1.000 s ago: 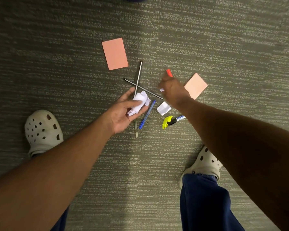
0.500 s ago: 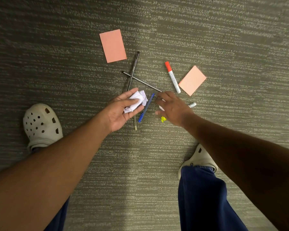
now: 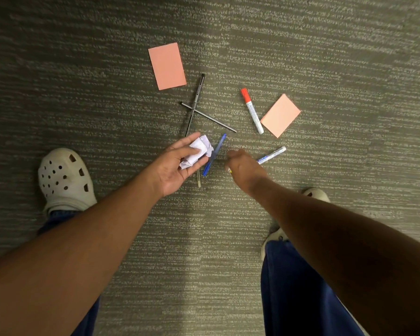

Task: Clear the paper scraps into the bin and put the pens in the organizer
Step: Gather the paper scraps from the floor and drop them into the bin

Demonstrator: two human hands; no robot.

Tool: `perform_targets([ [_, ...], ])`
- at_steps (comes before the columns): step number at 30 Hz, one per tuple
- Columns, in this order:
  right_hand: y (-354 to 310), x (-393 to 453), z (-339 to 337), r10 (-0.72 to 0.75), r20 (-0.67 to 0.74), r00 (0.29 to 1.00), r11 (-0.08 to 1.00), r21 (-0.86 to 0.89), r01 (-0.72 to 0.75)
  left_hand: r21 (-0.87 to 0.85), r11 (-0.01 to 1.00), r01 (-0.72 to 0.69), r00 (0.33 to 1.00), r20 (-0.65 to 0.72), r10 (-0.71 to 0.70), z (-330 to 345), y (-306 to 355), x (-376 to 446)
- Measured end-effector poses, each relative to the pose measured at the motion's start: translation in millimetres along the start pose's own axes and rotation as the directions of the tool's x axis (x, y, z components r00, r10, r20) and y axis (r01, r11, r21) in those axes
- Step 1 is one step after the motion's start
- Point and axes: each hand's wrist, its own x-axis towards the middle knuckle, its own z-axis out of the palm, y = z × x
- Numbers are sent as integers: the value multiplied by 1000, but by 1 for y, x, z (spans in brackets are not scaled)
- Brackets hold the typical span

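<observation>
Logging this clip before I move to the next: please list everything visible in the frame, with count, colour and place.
Crumpled paper: one wad, white, held in the left hand.
Paper notes: 2, salmon; one far centre, one right, flat on carpet.
Thin pens: 2, black, crossed at centre.
Blue pen: 1, between the hands.
Markers: 2, white; red-capped by the right note, blue-labelled beside the right hand.
Carpet: grey-green, throughout.
Clogs: 2, off-white, left and right.
Hands: left holding the paper; right palm-down, contents unclear.
</observation>
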Motion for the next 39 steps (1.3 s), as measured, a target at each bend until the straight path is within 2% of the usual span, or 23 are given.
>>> perform_targets([
  [1,-3,1,-4,129,-35,991,974,191,-121,-12,1000,-7,1000,-10,7,-1,0,-2],
  [3,-7,4,-16,407,-32,913,772,546,-325,-41,999,-23,999,-29,22,-1,3,-11],
  [4,-9,4,-24,509,19,860,603,705,-373,-59,998,-33,999,-40,31,1,6,-17],
  [6,-17,1,-47,551,167,817,195,927,-321,-100,993,-57,997,-49,52,6,13,-33],
  [8,-30,-9,-79,466,233,853,-127,972,-196,-134,988,-78,996,-43,73,16,25,-52],
  [9,-37,-14,-97,416,224,881,-236,963,-133,-148,985,-90,996,-36,86,22,33,-63],
  [11,-52,-23,-135,353,196,915,-402,915,-41,-169,978,-123,992,-16,122,36,55,-85],
  [13,-65,-28,-176,338,196,920,-511,860,5,-173,971,-167,985,4,170,53,82,-108],
  [15,-80,-33,-221,310,182,933,-571,820,30,-181,958,-221,974,15,227,71,111,-130],
  [18,-107,-36,-287,288,132,949,-589,806,67,-206,937,-281,955,39,295,102,155,-159],
  [24,-150,-25,-412,355,71,932,-558,816,151,-212,906,-365,922,52,384,169,244,-198],
  [28,-164,-6,-472,350,83,933,-482,870,103,-221,894,-389,914,24,404,206,290,-201],
  [31,-167,4,-501,297,111,948,-436,899,31,-295,900,-320,924,111,365,225,315,-203],
  [34,-158,12,-512,341,160,926,-451,892,12,-345,894,-286,920,162,357,235,334,-203],
  [39,-133,11,-490,272,187,944,-429,902,-55,-244,935,-258,934,183,306,228,339,-196],
])
